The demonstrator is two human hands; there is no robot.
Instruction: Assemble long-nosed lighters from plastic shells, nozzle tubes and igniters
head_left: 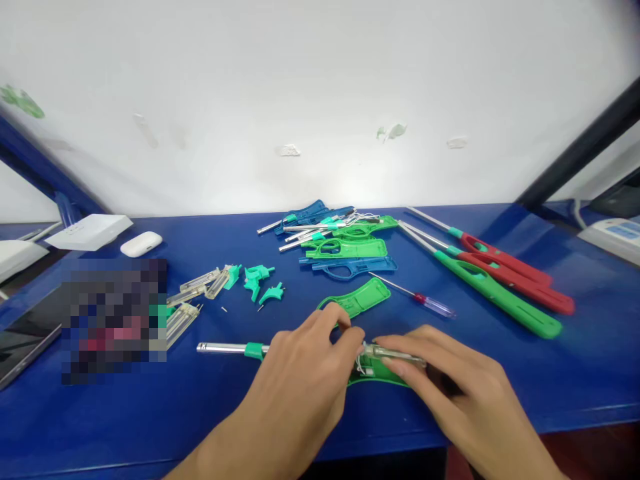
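Right fingers (413, 377) pinch clear tank (374, 351) (left hand (307, 357) arched over green casing (381, 371)).

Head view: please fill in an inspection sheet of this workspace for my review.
Surface: glossy blue tabletop.
Job's things: open green casing between the hands; clear plastic part; loose green shell behind; opened lighters farther back; mint-green pieces to the left; screwdriver; two red lighters and one green at right.
Clutter: phone and white case at left; pixelation hides one patch.
Grips: right grip pinches the clear plastic part; left grip at the casing, fingertip contact unclear.
Cables: thin white wires in the casing.
Surroundings: white wall, scuffed patches.
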